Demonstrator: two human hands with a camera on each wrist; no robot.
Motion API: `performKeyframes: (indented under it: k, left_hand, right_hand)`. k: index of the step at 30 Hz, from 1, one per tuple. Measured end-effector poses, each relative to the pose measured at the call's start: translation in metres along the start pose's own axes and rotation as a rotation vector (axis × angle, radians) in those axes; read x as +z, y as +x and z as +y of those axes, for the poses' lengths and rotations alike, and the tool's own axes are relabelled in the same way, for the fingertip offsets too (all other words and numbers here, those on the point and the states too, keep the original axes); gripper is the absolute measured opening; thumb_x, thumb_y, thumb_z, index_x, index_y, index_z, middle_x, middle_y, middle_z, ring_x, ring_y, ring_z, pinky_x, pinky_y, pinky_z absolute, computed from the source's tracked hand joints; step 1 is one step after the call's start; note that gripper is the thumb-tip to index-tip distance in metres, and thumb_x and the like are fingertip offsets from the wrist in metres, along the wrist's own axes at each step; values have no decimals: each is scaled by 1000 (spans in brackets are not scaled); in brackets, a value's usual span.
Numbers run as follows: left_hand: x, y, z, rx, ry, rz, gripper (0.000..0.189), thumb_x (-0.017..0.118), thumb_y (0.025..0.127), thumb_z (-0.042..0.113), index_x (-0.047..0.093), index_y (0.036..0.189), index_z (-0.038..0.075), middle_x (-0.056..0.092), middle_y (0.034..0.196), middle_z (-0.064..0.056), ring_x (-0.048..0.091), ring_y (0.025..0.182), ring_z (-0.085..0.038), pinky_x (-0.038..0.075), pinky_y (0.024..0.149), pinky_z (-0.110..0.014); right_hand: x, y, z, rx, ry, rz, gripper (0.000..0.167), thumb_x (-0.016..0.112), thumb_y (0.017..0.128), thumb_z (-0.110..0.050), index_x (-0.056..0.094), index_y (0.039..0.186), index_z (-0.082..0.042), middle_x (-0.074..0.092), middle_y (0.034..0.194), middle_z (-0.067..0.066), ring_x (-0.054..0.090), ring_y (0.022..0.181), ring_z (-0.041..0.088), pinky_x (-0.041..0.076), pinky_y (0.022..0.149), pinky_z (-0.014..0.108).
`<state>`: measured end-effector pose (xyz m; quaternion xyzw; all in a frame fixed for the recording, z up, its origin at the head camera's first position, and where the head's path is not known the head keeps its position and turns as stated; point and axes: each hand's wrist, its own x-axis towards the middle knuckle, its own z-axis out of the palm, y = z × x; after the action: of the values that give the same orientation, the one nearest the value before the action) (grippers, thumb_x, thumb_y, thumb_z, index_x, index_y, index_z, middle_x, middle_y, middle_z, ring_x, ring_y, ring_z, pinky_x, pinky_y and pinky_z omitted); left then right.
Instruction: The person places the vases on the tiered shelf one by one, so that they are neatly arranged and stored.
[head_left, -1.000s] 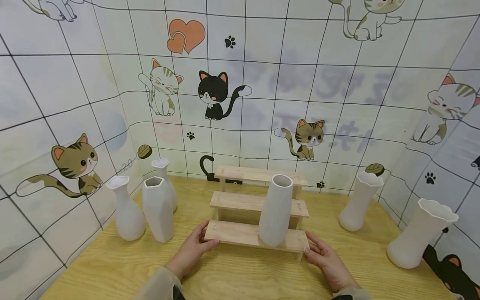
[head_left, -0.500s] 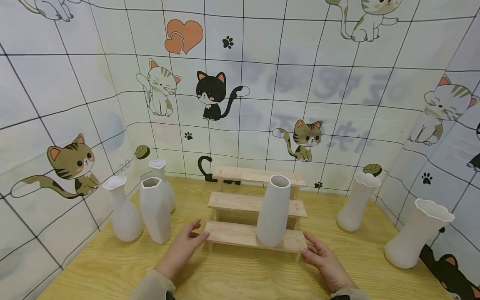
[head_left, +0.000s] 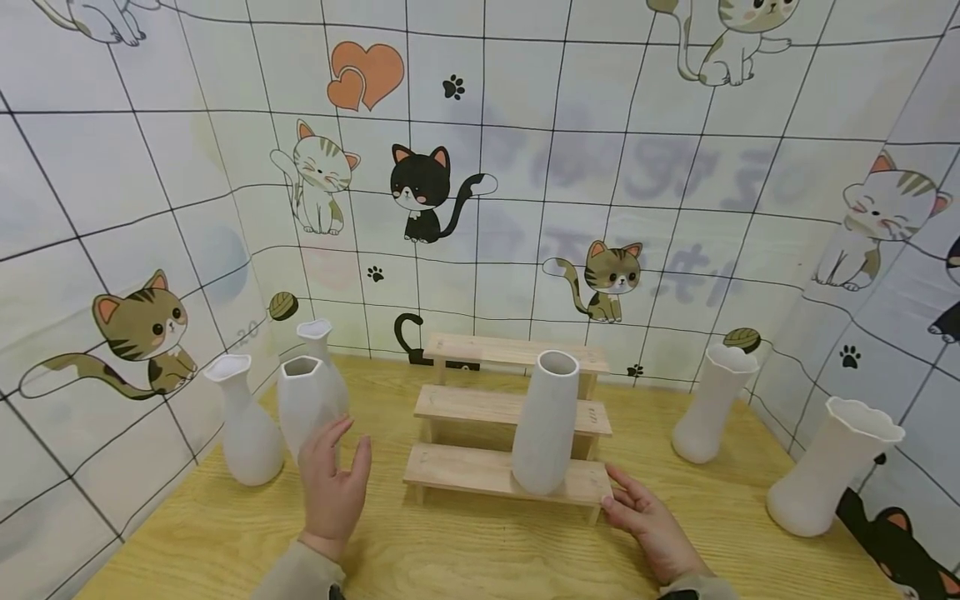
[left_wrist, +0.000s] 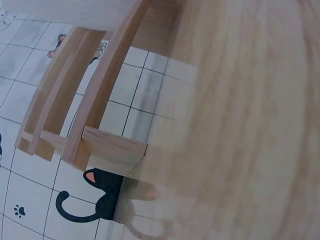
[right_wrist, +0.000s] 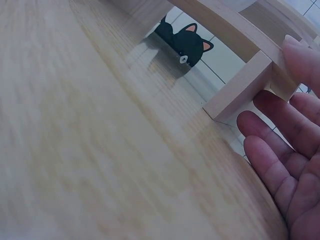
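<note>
In the head view, my left hand (head_left: 333, 493) is raised before the white faceted vase (head_left: 298, 400), fingers extended and thumb apart. It hides the vase's lower part, and I cannot tell whether it touches it. My right hand (head_left: 651, 527) holds the right end of the lowest step of a three-tier wooden stand (head_left: 461, 469). From the right wrist, the thumb (right_wrist: 300, 57) lies against the step's end and the fingers bend beside the stand's leg (right_wrist: 237, 87). On that step a tall tapered white vase (head_left: 545, 429) stands upright, right of its middle.
Left of the stand are a narrow-necked white vase (head_left: 251, 433) and another white vase (head_left: 315, 331), partly behind the faceted one. Two white vases with wavy rims, one farther back (head_left: 708, 408) and one nearer (head_left: 828, 471), stand at right. Cat-print sheeting (head_left: 510, 92) walls the table (head_left: 450, 550).
My left hand has let go of the stand's left end and moved left to the faceted vase, its fingers now pointing up. My right hand stays at the stand's right end.
</note>
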<state>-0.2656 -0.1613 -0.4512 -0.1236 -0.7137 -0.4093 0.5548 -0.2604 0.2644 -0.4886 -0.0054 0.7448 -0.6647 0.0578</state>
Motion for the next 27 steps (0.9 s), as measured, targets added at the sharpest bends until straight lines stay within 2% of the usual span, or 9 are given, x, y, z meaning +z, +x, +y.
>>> performKeyframes:
  k: [2,4,6,8,12,15,17,19,27]
  left_hand:
    - [0,0,-4,35,36,125,36,69,76,6,62,109,-5,58,114,-24,48,108,-36,28,99,-29]
    - [0,-1,-8,-2,73,208,45,71,72,9,58,114,-4,51,120,-26,41,115,-37,23,102,-31]
    - [-1,-1,-11,-97,81,256,53,73,72,6,52,120,-4,44,127,-27,34,122,-36,21,105,-33]
    - [-3,-2,-14,-230,78,271,63,76,73,3,45,128,-2,37,134,-26,27,128,-35,18,108,-36]
    - [-8,1,-19,-543,72,219,81,80,76,12,33,141,0,30,142,-24,24,132,-34,16,110,-44]
    - [-10,4,-25,-693,92,151,88,83,75,18,32,143,-2,35,140,-26,29,130,-39,20,108,-50]
    - [-12,5,-30,-745,101,101,88,84,74,21,33,143,-3,40,137,-25,34,128,-40,24,106,-53]
    - [-13,5,-34,-766,104,67,88,85,73,23,35,141,-4,44,133,-25,38,123,-40,28,103,-54]
    - [-15,5,-42,-812,27,14,86,85,74,26,36,139,-3,45,130,-21,43,119,-36,33,101,-53]
  right_hand:
    - [0,0,0,-1,4,-5,67,60,96,-16,25,152,-3,52,130,19,57,102,9,48,86,29]
    - [-1,-1,0,-2,5,-9,67,59,96,-16,24,152,-3,52,130,19,57,102,9,48,87,29]
    - [-1,-2,0,-5,4,-12,67,60,96,-16,24,152,-2,52,130,19,57,102,9,48,86,29]
    - [-1,-2,0,-6,3,-7,68,61,96,-17,25,151,-2,52,130,19,57,102,10,48,86,29]
    - [-1,-2,1,-5,3,13,69,63,94,-18,27,151,-1,54,127,18,57,102,11,48,86,29]
    - [-1,-1,2,-3,-1,18,69,63,94,-18,27,151,-2,54,126,16,57,102,12,48,86,29]
    - [-1,-1,2,-6,-1,9,68,62,95,-18,27,151,-2,54,126,16,57,102,12,48,86,29]
    - [-1,-1,2,-11,2,-2,68,61,95,-17,26,151,-2,53,126,17,57,102,11,48,86,29]
    - [-1,0,3,-19,14,-7,67,61,96,-16,25,151,-2,52,128,17,56,103,11,48,87,29]
